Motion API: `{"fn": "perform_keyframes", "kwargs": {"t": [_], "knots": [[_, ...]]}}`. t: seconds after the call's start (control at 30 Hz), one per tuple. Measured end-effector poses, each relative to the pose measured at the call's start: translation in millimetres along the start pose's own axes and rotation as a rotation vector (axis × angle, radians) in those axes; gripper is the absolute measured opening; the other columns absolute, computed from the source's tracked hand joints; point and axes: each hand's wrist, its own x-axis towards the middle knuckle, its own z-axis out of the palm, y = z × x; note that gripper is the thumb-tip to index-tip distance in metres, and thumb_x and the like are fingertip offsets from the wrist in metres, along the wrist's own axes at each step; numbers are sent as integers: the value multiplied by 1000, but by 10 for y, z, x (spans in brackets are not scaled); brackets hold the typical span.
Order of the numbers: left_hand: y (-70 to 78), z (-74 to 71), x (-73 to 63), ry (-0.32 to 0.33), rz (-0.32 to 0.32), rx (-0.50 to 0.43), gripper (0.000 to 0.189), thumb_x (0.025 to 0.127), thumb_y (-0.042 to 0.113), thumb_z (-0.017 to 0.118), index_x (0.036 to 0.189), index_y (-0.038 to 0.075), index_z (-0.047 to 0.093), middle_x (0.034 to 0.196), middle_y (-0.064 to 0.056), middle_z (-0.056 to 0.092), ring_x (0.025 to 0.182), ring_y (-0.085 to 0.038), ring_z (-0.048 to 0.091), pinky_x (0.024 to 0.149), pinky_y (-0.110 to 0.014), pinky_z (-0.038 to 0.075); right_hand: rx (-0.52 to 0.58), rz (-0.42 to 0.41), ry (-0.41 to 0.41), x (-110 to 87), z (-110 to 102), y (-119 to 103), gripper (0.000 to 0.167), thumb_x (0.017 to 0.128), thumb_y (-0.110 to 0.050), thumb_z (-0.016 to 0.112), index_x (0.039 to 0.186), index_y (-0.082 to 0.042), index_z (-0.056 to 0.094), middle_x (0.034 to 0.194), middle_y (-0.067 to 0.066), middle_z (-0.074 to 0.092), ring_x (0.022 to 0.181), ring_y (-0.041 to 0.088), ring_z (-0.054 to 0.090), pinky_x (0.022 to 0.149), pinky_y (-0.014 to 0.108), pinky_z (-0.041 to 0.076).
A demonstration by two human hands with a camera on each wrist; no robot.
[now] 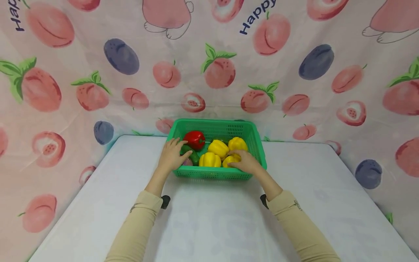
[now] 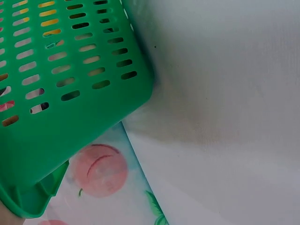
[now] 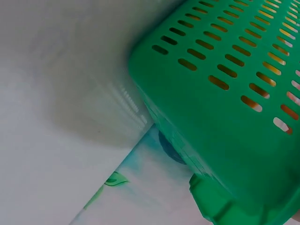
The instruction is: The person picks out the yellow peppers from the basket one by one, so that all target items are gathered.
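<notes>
A green plastic basket (image 1: 212,174) stands at the back of the white table. In it lie a red bell pepper (image 1: 195,140), a dark green cucumber-like vegetable (image 1: 193,157), a partly hidden purple vegetable (image 1: 187,162) and several yellow bell peppers (image 1: 210,159). My left hand (image 1: 171,154) reaches over the basket's left rim, fingers extended and thumb beside the green vegetable. Over the front right corner, my right hand (image 1: 245,162) has thumb and fingers around a yellow bell pepper (image 1: 229,160). Both wrist views mostly show the slotted basket wall (image 2: 70,93).
White table surface (image 1: 212,218) extends in front of the basket and to both sides. Right behind the basket hangs a pink cloth (image 1: 144,120) printed with fruit. Its lower part also shows past the table edge in the right wrist view.
</notes>
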Motion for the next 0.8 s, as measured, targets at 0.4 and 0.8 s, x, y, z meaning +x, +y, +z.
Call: {"fn": "perform_keyframes", "kwargs": {"t": [0.4, 0.8], "knots": [[44, -16, 5, -12, -59, 2, 60, 94, 45, 49, 141, 8, 43, 152, -30, 18, 143, -46, 9, 118, -53, 8, -3, 181, -116, 57, -27, -18, 58, 88, -32, 65, 134, 0, 48, 137, 24, 49, 125, 43, 45, 104, 55, 39], [42, -21, 6, -18, -83, -50, 63, 93, 45, 51, 144, 8, 37, 153, -33, 6, 143, -45, 6, 119, -52, 5, -9, 159, -39, 37, -8, 2, 58, 86, -30, 67, 131, 2, 50, 134, 24, 52, 122, 41, 49, 101, 53, 42]]}}
